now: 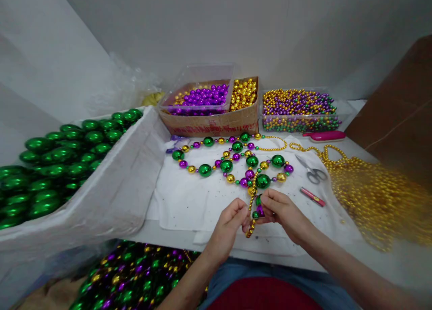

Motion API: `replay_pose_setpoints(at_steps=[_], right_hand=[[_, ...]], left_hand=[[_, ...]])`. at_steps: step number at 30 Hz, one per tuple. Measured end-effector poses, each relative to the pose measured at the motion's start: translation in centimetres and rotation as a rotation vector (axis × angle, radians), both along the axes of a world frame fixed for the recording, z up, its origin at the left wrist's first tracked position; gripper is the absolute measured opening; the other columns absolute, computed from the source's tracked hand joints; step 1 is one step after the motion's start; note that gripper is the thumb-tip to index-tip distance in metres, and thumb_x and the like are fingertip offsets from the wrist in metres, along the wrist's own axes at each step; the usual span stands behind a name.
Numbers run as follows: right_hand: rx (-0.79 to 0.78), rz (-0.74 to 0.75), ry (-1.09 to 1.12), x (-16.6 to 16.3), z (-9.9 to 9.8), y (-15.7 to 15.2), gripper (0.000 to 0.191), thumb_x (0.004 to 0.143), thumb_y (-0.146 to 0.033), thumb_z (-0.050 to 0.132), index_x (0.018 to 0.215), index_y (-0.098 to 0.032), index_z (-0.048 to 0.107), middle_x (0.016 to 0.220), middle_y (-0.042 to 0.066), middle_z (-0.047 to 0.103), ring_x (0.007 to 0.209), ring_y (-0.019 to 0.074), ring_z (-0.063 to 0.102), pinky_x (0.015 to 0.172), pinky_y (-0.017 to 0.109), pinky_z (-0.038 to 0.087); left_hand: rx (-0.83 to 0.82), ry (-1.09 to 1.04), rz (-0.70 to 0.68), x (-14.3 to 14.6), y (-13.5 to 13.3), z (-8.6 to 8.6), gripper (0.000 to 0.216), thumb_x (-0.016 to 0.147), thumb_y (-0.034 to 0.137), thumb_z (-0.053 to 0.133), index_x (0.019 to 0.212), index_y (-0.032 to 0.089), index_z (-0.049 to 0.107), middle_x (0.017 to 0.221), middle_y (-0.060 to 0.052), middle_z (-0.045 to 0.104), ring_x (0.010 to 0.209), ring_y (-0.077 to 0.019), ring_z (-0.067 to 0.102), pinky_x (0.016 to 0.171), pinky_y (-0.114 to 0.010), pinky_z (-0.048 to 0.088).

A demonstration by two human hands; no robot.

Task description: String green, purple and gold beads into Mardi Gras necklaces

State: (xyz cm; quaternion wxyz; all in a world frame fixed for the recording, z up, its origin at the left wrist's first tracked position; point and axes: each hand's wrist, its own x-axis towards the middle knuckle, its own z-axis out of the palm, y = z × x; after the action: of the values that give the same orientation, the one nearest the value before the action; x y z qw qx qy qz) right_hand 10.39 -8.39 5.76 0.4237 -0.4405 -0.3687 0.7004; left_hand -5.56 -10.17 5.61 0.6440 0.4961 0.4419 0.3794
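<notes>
Firstly, white cloth [189, 202], landmark, spread on table. Green bauble bin [67, 157] left of cloth. Gold strand heap [374, 197] right of cloth. Bead necklace [232, 159] looped on cloth; near end pinched by left hand [227, 226] and right hand [281, 211], both closed, at cloth's front edge. Scissors [312, 170] on cloth's right part.

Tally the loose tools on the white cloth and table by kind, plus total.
Scissors: 1
Pink lighter: 1
Pink handled tool, by the clear bead box: 1
Total: 3
</notes>
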Motion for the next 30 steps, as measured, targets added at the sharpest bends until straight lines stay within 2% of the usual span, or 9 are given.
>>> replay_pose_setpoints(at_steps=[3, 7, 10, 13, 16, 19, 22, 25, 30], right_hand=[[0.043, 0.021, 0.037, -0.6, -0.5, -0.2, 0.040, 0.072, -0.049, 0.067, 0.061, -0.019, 0.045, 0.052, -0.007, 0.038, 0.050, 0.0078, 0.032, 0.051, 0.024, 0.042], [0.058, 0.082, 0.147, -0.3, -0.3, -0.7, 0.034, 0.078, -0.042, 0.065, 0.064, -0.018, 0.046, 0.052, -0.007, 0.036, 0.048, 0.0071, 0.029, 0.046, 0.020, 0.026], [0.023, 0.105, 0.224, 0.4, -0.1, -1.2, 0.031, 0.080, -0.037, 0.064, 0.065, -0.018, 0.045, 0.054, -0.007, 0.036, 0.048, 0.0068, 0.027, 0.046, 0.020, 0.021], [0.023, 0.122, 0.254, 1.4, 0.2, -1.4, 0.028, 0.082, -0.034, 0.062, 0.067, -0.017, 0.046, 0.056, -0.006, 0.037, 0.049, 0.0068, 0.027, 0.046, 0.021, 0.021], [0.108, 0.147, 0.198, 2.7, 0.6, -1.2, 0.027, 0.085, -0.033, 0.060, 0.067, -0.016, 0.048, 0.057, -0.005, 0.039, 0.050, 0.0070, 0.032, 0.047, 0.020, 0.023], [0.193, 0.192, 0.146, 4.0, 1.3, -0.9, 0.026, 0.087, -0.030, 0.057, 0.068, -0.016, 0.049, 0.057, -0.004, 0.042, 0.052, 0.0080, 0.038, 0.050, 0.020, 0.033], [0.163, 0.257, 0.211, 5.1, 2.8, -0.5, 0.022, 0.087, -0.030, 0.056, 0.070, -0.018, 0.049, 0.057, -0.005, 0.040, 0.050, 0.0090, 0.036, 0.047, 0.023, 0.042], [0.164, 0.271, 0.238, 6.0, 5.8, 0.5, 0.020, 0.087, -0.031, 0.056, 0.072, -0.019, 0.050, 0.059, -0.005, 0.039, 0.048, 0.0093, 0.035, 0.039, 0.022, 0.042], [0.411, 0.119, 0.088, 7.0, 12.7, 3.6, 0.022, 0.082, -0.034, 0.063, 0.068, -0.020, 0.054, 0.058, -0.004, 0.039, 0.049, 0.0093, 0.037, 0.044, 0.023, 0.042]], left_hand=[[0.275, 0.381, -0.242, -1.1, -0.3, 2.3, 0.025, 0.094, 0.034, 0.039, 0.075, 0.018, 0.045, 0.072, -0.001, 0.048, 0.076, -0.0153, 0.046, 0.071, -0.028, 0.038], [0.576, 0.607, -0.737, -1.4, 0.7, 5.9, 0.022, 0.095, 0.028, 0.034, 0.078, 0.019, 0.045, 0.082, -0.003, 0.052, 0.082, -0.0160, 0.047, 0.075, -0.028, 0.037], [0.679, 0.690, -0.971, -0.7, 2.1, 7.3, 0.018, 0.093, 0.025, 0.037, 0.078, 0.020, 0.044, 0.077, -0.003, 0.051, 0.074, -0.0156, 0.046, 0.069, -0.028, 0.036], [0.617, 0.633, -1.073, 0.2, 3.7, 7.5, 0.014, 0.091, 0.022, 0.041, 0.078, 0.020, 0.044, 0.071, 0.000, 0.048, 0.068, -0.0135, 0.043, 0.064, -0.027, 0.034], [0.386, 0.403, -1.064, 1.0, 5.0, 6.6, 0.018, 0.092, 0.026, 0.043, 0.076, 0.019, 0.044, 0.069, 0.002, 0.043, 0.065, -0.0110, 0.041, 0.061, -0.024, 0.034], [0.156, 0.172, -0.911, 1.6, 5.6, 5.6, 0.023, 0.091, 0.034, 0.045, 0.076, 0.017, 0.044, 0.068, 0.003, 0.041, 0.062, -0.0093, 0.038, 0.056, -0.022, 0.033], [0.072, 0.050, -0.783, 2.0, 5.5, 6.1, 0.023, 0.089, 0.036, 0.050, 0.077, 0.017, 0.046, 0.065, 0.004, 0.042, 0.056, -0.0081, 0.036, 0.051, -0.021, 0.031], [0.232, 0.117, -0.761, 2.3, 5.6, 9.3, 0.018, 0.089, 0.030, 0.048, 0.076, 0.017, 0.049, 0.066, 0.002, 0.046, 0.057, -0.0090, 0.041, 0.054, -0.022, 0.034], [0.863, 0.398, -0.630, 3.9, 6.6, 15.8, 0.019, 0.091, 0.022, 0.043, 0.077, 0.019, 0.055, 0.069, 0.000, 0.053, 0.062, -0.0115, 0.045, 0.060, -0.024, 0.035]])
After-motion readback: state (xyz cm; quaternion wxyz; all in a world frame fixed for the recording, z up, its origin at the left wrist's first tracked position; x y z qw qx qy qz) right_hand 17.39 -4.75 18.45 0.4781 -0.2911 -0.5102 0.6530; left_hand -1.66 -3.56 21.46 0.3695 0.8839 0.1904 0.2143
